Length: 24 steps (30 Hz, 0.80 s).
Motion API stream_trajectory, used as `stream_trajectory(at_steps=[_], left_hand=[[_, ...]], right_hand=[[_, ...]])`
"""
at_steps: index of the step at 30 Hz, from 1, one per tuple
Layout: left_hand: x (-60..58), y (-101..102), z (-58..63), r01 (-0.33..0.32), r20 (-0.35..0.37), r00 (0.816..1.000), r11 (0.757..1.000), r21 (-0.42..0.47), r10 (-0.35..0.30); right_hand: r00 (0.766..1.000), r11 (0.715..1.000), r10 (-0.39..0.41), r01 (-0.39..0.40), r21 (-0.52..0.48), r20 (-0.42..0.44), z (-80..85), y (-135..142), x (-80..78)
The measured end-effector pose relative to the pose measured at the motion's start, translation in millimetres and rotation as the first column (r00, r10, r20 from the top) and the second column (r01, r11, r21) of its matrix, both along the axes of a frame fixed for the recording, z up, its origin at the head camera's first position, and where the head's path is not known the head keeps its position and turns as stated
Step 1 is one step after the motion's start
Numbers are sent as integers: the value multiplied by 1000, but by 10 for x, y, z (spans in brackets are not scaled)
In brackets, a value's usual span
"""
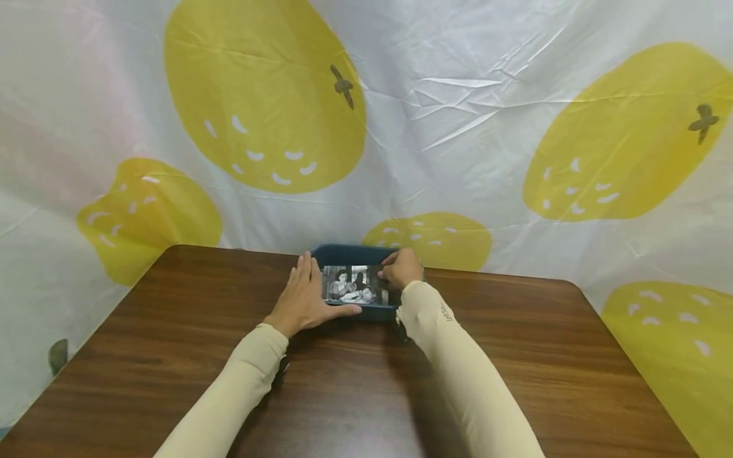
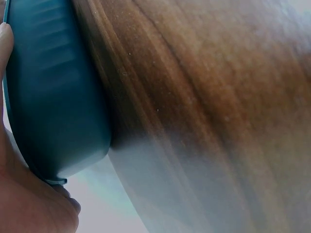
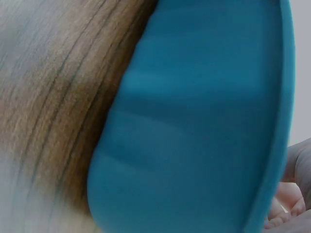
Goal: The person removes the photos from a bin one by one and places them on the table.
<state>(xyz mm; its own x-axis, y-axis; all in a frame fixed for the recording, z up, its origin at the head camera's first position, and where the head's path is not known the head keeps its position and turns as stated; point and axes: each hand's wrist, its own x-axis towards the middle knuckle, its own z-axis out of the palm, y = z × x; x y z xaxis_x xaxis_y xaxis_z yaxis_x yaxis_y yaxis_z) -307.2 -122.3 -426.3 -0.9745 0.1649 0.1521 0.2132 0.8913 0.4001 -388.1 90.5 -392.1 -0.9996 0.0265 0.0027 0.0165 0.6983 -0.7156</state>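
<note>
A blue plastic bin (image 1: 359, 254) stands near the far table edge; its ribbed outer wall fills much of both wrist views. A black-and-white photo card (image 1: 355, 285) shows inside it, with figures printed on it. My right hand (image 1: 403, 268) reaches over the bin's right end, its fingers bent, and pinches the card's upper right part. My left hand (image 1: 306, 296) rests against the bin's left end, fingers fairly straight and pointing away, thumb laid along the front rim. In the left wrist view the thumb (image 2: 5, 41) lies over the rim.
The brown wood-grain table (image 1: 229, 318) reaches back to a hanging white cloth (image 1: 446, 127) printed with large yellow fruit. The cloth falls just behind the bin. Cream sleeves (image 1: 229, 388) cover both arms.
</note>
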Motion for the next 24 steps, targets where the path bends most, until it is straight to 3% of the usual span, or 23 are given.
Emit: stream_trajectory(at_steps=[4, 10, 18, 24], left_hand=[[4, 4, 2, 1, -1, 1000, 1000, 7, -1], [2, 5, -2, 4, -15, 1000, 1000, 5, -4], [3, -2, -14, 11, -13, 1000, 1000, 7, -11], [6, -3, -6, 23, -31, 999, 1000, -1, -23]], right_hand=[[999, 990, 44, -43, -131, 4, 21, 50, -3], [995, 945, 67, -39, -324, 75, 120, 148, 12], [990, 920, 86, -35, -390, 115, 291, 398, 63], [991, 922, 96, -55, -383, 89, 396, 691, 116]])
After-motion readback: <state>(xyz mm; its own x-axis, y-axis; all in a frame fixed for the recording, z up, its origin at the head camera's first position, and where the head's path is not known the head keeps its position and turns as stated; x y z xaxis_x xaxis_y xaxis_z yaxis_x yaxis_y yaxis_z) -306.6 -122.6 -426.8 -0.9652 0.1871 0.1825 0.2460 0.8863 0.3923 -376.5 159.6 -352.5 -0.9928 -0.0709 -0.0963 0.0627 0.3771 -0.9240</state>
